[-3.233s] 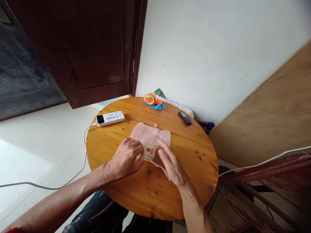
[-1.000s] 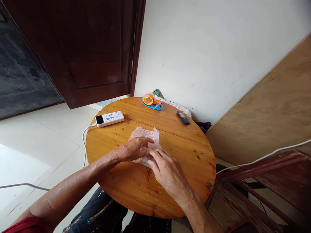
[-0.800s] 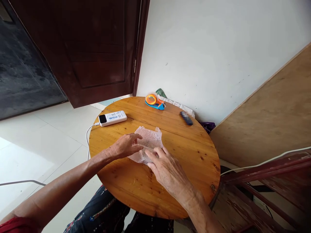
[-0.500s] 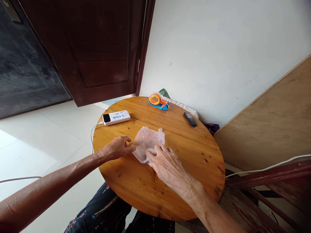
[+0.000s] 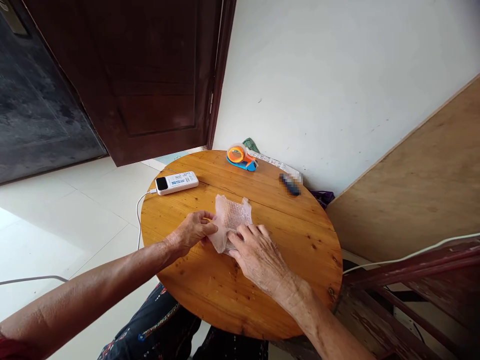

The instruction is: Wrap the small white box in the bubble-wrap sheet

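A piece of clear bubble wrap (image 5: 237, 214) lies on the round wooden table (image 5: 221, 292), its left edge lifted and folded. My left hand (image 5: 192, 232) pinches that left edge between thumb and fingers. My right hand (image 5: 259, 256) grips the near right part of the wrap, fingers curled over it and thumb at its lower edge. A small tab stands up at the wrap's far right corner. Whether anything lies inside the wrap I cannot tell.
A white power bank (image 5: 177, 183) with a cable (image 5: 138, 220) sits at the table's left. An orange and blue tape dispenser (image 5: 242, 157) stands at the far edge. A dark, partly pixelated object (image 5: 289, 185) lies to the right. A wall (image 5: 318, 75) and a dark door (image 5: 157, 80) rise behind.
My left hand has moved right and closed on the wrap's left edge, which is now raised and folded inward. My right hand has stayed on the wrap.
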{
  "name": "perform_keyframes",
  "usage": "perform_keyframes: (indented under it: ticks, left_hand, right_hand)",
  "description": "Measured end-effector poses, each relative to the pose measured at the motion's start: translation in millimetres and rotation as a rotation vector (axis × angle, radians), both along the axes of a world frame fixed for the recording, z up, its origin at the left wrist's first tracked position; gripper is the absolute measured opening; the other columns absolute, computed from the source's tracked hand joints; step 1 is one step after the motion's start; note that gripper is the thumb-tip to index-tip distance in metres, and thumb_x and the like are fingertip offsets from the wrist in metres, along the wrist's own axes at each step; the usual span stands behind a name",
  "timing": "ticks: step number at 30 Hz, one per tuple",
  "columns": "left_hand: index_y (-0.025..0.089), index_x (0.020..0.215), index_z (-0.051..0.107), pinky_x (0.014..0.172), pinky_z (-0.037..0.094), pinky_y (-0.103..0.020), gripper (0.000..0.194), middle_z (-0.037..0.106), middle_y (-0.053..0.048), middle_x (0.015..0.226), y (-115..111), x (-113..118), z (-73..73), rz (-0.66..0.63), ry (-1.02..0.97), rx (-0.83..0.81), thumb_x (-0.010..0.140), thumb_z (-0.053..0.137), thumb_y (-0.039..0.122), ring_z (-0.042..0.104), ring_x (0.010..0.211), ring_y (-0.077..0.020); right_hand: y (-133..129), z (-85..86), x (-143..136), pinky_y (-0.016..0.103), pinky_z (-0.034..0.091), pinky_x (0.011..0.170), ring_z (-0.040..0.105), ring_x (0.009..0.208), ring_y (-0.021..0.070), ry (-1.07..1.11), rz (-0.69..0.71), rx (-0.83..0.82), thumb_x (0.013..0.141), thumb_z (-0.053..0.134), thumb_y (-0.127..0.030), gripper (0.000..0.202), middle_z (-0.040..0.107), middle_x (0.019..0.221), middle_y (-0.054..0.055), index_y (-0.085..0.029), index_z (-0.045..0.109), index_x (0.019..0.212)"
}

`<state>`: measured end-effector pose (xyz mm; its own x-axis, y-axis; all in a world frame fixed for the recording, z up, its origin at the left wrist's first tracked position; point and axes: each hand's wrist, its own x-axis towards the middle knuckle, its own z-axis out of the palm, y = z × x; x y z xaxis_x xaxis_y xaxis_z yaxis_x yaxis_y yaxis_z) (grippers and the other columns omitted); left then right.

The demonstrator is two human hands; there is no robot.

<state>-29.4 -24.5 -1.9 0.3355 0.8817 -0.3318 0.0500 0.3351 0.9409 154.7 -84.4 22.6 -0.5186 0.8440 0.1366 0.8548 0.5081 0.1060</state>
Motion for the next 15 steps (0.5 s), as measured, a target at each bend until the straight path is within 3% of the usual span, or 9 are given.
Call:
perform_keyframes:
  ticks: [4,10,12,14,15]
  left_hand:
    - [0.012,0.098,0.055,0.045,0.037,-0.020,0.034,0.058,0.005,0.057,-5,23,6.9,-0.073,-0.082,0.019,0.067,0.063,0.021,0.051,0.045,-0.0082]
    - [0.011,0.099,0.060,0.055,0.040,-0.024,0.037,0.057,0.004,0.063,-1,28,21.0,-0.367,0.100,0.129,0.064,0.055,0.018,0.051,0.057,-0.0109]
    - [0.013,0.087,0.061,0.056,0.036,-0.024,0.025,0.052,0.006,0.062,0,29,23.0,-0.451,0.256,0.275,0.064,0.052,0.016,0.047,0.058,-0.0101]
    - [0.016,0.068,0.055,0.054,0.029,-0.024,0.005,0.043,0.007,0.056,-1,32,23.8,-0.509,0.427,0.462,0.066,0.051,0.015,0.040,0.055,-0.0087]
    - [0.017,0.061,0.051,0.053,0.026,-0.025,0.006,0.039,0.007,0.054,-2,34,24.2,-0.528,0.506,0.543,0.067,0.051,0.015,0.037,0.053,-0.0084]
  right_hand:
    - [-1,0.6,3,0.040,0.039,0.083,0.061,0.095,0.0271,0.180,-0.039,-0.019,0.084,0.070,-0.025,0.020,0.069,0.100,0.009,-0.019,0.062,0.102]
    - [-18,0.7,30,0.040,0.043,0.091,0.064,0.103,0.0246,0.566,-0.089,-0.085,0.087,0.058,-0.022,0.019,0.071,0.110,0.008,-0.022,0.062,0.106]
    - [-27,-5.8,44,0.040,0.046,0.091,0.064,0.105,0.0252,0.673,-0.203,-0.025,0.088,0.055,-0.025,0.017,0.070,0.112,0.009,-0.022,0.063,0.102]
    - [-38,-15.0,55,0.038,0.050,0.081,0.066,0.094,0.0242,0.767,-0.386,-0.028,0.087,0.056,-0.032,0.019,0.069,0.107,0.010,-0.022,0.062,0.102]
    - [-42,-19.6,59,0.037,0.052,0.075,0.067,0.086,0.0228,0.811,-0.473,-0.068,0.086,0.057,-0.035,0.023,0.070,0.104,0.009,-0.021,0.061,0.105]
